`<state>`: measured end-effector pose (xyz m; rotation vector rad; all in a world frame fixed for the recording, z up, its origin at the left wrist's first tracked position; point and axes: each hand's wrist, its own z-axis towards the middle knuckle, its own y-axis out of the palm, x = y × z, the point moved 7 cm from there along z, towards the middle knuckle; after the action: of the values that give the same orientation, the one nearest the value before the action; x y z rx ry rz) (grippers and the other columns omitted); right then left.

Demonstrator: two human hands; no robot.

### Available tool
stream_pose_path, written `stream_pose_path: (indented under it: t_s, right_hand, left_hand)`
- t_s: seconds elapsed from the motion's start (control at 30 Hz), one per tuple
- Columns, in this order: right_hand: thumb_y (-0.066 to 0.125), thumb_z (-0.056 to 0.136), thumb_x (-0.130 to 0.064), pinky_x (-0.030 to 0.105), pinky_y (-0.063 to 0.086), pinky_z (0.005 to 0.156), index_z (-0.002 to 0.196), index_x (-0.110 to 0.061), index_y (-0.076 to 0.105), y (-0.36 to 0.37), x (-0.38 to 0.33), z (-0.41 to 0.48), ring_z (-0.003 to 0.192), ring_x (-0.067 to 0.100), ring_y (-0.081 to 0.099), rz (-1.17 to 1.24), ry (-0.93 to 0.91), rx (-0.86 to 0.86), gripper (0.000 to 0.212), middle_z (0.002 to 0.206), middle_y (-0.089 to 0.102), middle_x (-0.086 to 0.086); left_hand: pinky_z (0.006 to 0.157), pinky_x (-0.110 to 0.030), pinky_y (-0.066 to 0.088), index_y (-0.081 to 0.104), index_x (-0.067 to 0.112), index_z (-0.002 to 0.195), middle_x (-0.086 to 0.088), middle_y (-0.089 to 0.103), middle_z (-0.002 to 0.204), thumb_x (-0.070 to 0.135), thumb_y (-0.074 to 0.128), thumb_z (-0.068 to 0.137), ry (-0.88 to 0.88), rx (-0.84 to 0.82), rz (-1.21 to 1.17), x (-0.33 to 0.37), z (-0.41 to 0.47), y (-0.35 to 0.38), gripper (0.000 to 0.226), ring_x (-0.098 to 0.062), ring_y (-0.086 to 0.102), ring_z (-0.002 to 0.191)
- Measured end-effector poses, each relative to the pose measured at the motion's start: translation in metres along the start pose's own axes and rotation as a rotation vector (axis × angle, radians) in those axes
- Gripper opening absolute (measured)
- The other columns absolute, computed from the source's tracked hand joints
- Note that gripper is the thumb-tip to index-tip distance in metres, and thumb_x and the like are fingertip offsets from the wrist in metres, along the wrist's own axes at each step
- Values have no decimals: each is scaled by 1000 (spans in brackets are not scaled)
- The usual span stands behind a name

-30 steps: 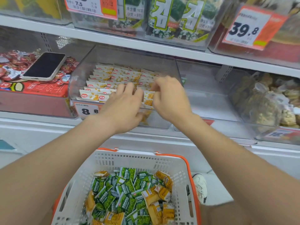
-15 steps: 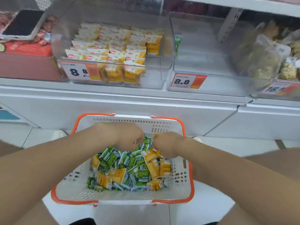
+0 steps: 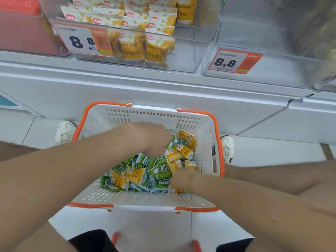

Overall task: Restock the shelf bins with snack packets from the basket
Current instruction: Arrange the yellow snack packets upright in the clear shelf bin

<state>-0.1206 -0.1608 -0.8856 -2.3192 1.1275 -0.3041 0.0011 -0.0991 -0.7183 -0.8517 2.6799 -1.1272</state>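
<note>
Since half a sec ago the right hand has dropped from the far middle of the heap to its near right edge. The left hand has stayed at the far middle, & the view has tipped lower.

The packets, green & yellow mixed, lie heaped in the basket on the floor, between two white shoes. Left hand: fingers curled down into the heap, tips hidden, so can't tell what it holds, if anything. Right hand: knuckles up, fingers tucked under onto packets; can't tell if it grips or just rakes.

Far left above, a clear bin w/ a price tag holds rows of yellow packets, w/ room left at its right side. Just right of it a second bin looks bare as far as shown.

Risks, as I judge them:
- Colours are jumbled, so a blind handful prob brings green up w/ yellow, & the wrong sort lands in the yellow bin.
- Small slick packets in full fists could slip on the lift & drop to the floor.
- Both hands are busy, so nothing steadies the basket if a forearm knocks its rim.
</note>
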Motion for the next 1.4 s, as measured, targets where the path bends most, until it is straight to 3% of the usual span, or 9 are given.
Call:
stream_pose_path:
  t_s: [0.17, 0.27, 0.33, 0.4, 0.6, 0.83, 0.97, 1.2, 1.4]
  right_hand:
    - [61, 91, 10, 43, 58, 73, 103, -4, 62, -22, 8, -5, 98, 33, 63, 108, 30, 58, 19, 106, 62, 15]
    - [67, 82, 5, 37, 56, 66, 69, -8, 52, -47, 26, -12, 78, 30, 59, 216, 19, 131, 23, 76, 56, 10]
    - [68, 76, -2, 36, 55, 65, 80, -2, 68, -70, 36, -23, 82, 31, 65, 294, 27, 201, 4, 82, 68, 14]
    - [67, 75, -7, 33, 54, 64, 97, -3, 71, -97, 44, -39, 85, 28, 64, 386, 5, 290, 22, 90, 70, 13]
    - [65, 73, -9, 27, 40, 53, 87, -15, 60, -205, 63, -121, 63, 8, 51, 597, -49, 784, 16, 69, 53, -6]
    - [63, 78, -13, 27, 32, 68, 96, -22, 59, -292, 87, -211, 78, 9, 44, 639, 3, 1225, 20, 83, 51, -8]
    - [64, 90, -29, 31, 49, 78, 128, -30, 57, -317, 109, -246, 91, 10, 60, 764, 165, 1359, 38, 94, 64, -9]
    - [73, 88, -46, 34, 55, 74, 115, -20, 74, -331, 149, -255, 79, 12, 67, 1045, 270, 1466, 37, 87, 73, -7]
    - [76, 85, -42, 45, 60, 84, 119, -28, 74, -350, 152, -256, 80, 15, 71, 919, 207, 1339, 37, 89, 75, -8]
  left_hand:
    - [72, -37, 47, 66, 14, 122, -10, 67, 116, 22, 41, 108, -14, -1, 28, -4, -6, -7, 29, -27, 63, 93]
    - [82, -43, 55, 66, 14, 122, -11, 69, 119, 16, 44, 104, -51, 45, 3, -18, -10, -16, 29, -26, 61, 91]
    - [95, -46, 55, 62, 20, 129, -5, 65, 123, 17, 48, 102, -82, 72, 8, -25, -17, -26, 31, -27, 63, 108]
    - [99, -42, 52, 51, 28, 142, 1, 56, 129, 20, 59, 99, -109, 50, -12, -30, -30, -34, 44, -25, 58, 118]
    - [94, -31, 46, 46, 29, 144, 6, 56, 136, 40, 92, 75, -142, 98, -193, -49, -67, -65, 84, -17, 55, 120]
    - [70, -32, 60, 70, 17, 100, -3, 79, 86, 15, 93, 74, 6, 459, -794, -85, -114, -119, 35, -17, 75, 79]
    - [74, -32, 63, 69, 5, 100, -11, 76, 82, 6, 85, 82, 21, 719, -1177, -102, -138, -141, 24, -16, 72, 78]
    - [71, -37, 66, 67, 6, 99, -6, 74, 73, 0, 84, 80, 32, 942, -1604, -106, -148, -154, 26, -14, 75, 74]
    - [68, -32, 65, 73, 8, 97, -9, 78, 82, 3, 84, 82, -7, 1115, -1522, -110, -150, -161, 19, -17, 75, 74]
